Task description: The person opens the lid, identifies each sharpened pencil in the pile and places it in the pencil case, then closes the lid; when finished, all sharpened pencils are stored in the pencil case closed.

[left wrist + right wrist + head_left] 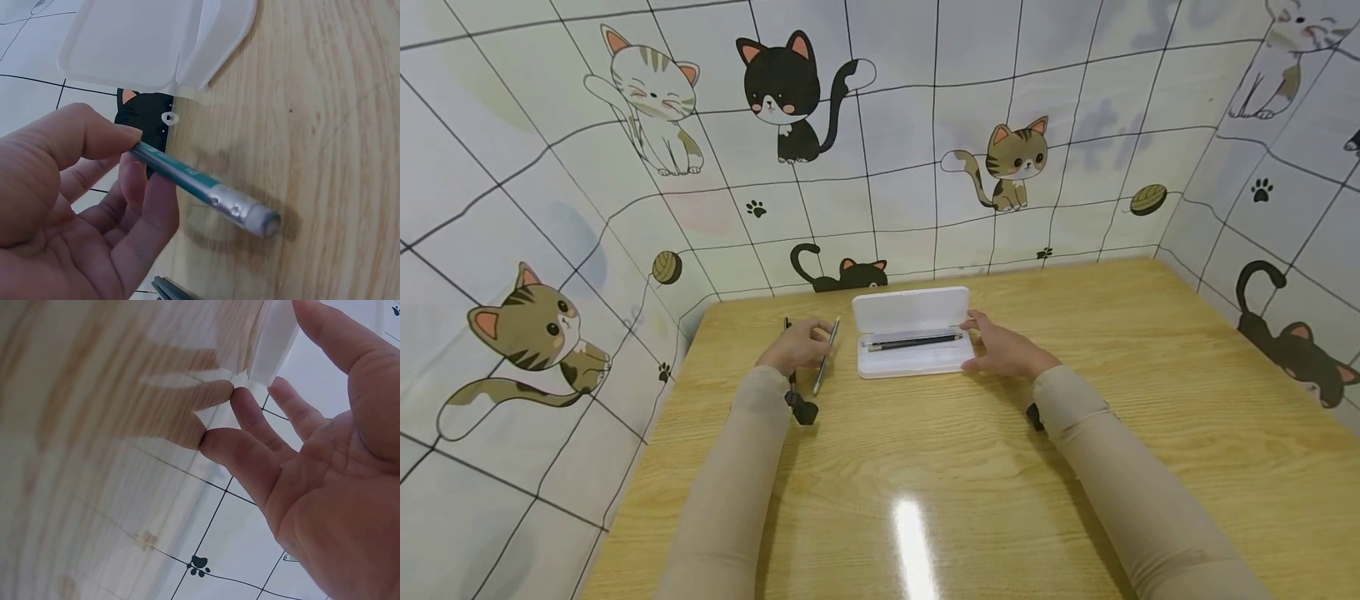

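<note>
My left hand point(796, 346) pinches a green pencil point(181, 174) between thumb and fingertips, its silver ferrule and worn eraser end tilted toward the tabletop. To the right of that hand lies a white pencil case point(910, 367) with its lid point(912, 310) raised at the back. Dark pencils point(917, 342) lie lengthwise in the case. At the case's right side, my right hand point(1006, 348) has its fingers spread, the thumb by the near corner and fingertips by the hinge side. More dark pencils point(167, 289) lie under and beside my left hand, partly hidden by it.
The wooden table point(880, 467) meets a wall covering point(902, 167) printed with cats, close behind the case. A black wrist-camera mount point(802, 408) hangs under my left wrist, and another point(1035, 417) shows at the right wrist.
</note>
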### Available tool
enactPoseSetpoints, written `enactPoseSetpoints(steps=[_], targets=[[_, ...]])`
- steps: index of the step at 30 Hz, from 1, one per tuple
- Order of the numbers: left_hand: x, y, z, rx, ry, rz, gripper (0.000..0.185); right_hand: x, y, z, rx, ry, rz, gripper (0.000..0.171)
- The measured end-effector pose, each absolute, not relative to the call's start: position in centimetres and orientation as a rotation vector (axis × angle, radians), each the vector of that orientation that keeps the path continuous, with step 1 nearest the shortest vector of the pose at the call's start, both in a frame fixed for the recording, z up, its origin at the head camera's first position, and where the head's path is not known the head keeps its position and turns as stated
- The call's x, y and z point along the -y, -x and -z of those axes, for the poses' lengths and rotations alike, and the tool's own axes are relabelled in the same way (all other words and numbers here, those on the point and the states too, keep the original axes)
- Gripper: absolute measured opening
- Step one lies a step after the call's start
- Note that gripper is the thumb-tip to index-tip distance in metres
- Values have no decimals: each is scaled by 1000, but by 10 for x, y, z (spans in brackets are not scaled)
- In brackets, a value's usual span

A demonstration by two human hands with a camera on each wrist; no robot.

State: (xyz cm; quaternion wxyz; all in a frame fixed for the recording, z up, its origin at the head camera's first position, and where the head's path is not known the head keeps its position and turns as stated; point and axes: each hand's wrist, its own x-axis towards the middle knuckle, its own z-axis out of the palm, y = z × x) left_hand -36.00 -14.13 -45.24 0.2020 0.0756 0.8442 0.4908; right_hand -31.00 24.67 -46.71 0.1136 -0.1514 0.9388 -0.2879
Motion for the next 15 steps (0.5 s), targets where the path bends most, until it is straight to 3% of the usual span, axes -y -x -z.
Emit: enactPoseSetpoints(steps=[15], targets=[[134, 365, 451, -2446, -418, -1426, 40, -246, 310, 466, -2765, 453, 846, 102]])
